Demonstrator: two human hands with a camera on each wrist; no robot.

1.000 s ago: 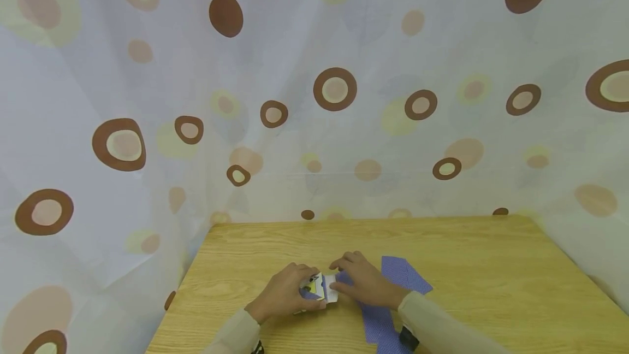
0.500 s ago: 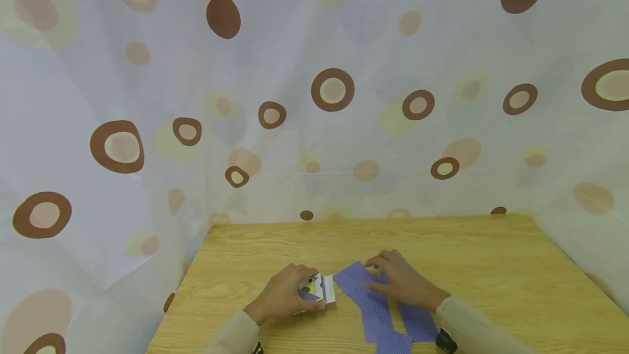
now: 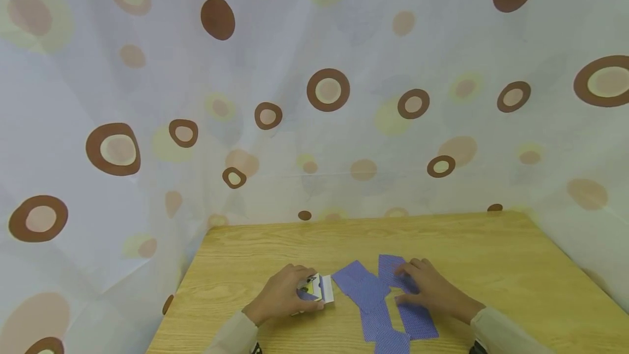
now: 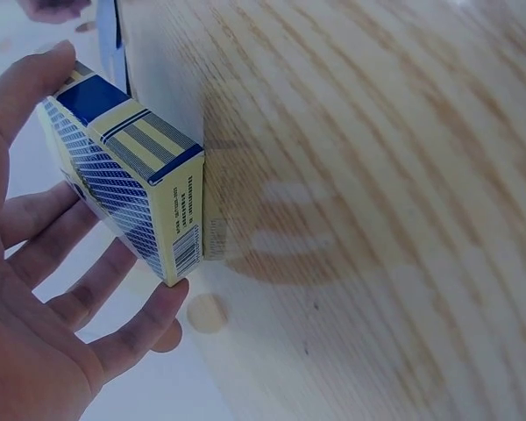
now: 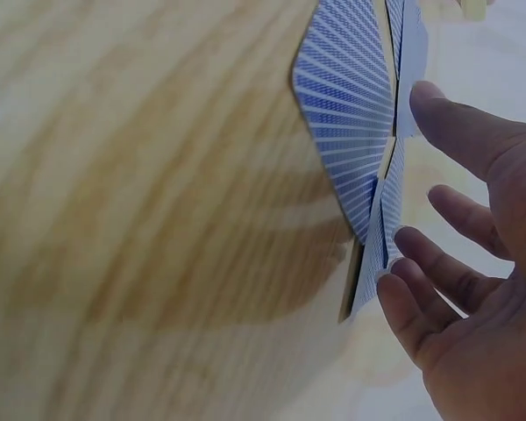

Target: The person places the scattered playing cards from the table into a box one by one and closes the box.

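On the desk [image 3: 275,242], the left hand [image 3: 283,295] grasps a card box [image 3: 312,287], its white flap [image 3: 328,288] open toward the right. Blue-backed cards [image 3: 371,294] lie to the box's right, partly overlapping. Over the rightmost ones is the right hand [image 3: 437,293], its fingers [image 5: 447,263] released and loosely bent.

Your left sleeve [image 3: 232,334] and right sleeve [image 3: 503,335] are long, plain and pale beige, reaching down to the wrists. You wear a small black piece at each, the left piece [image 3: 256,349] and the right piece [image 3: 476,348], both too cut off by the head view's lower edge to make out. Your left hand [image 3: 284,295] and right hand [image 3: 436,291] are bare, with slim fingers
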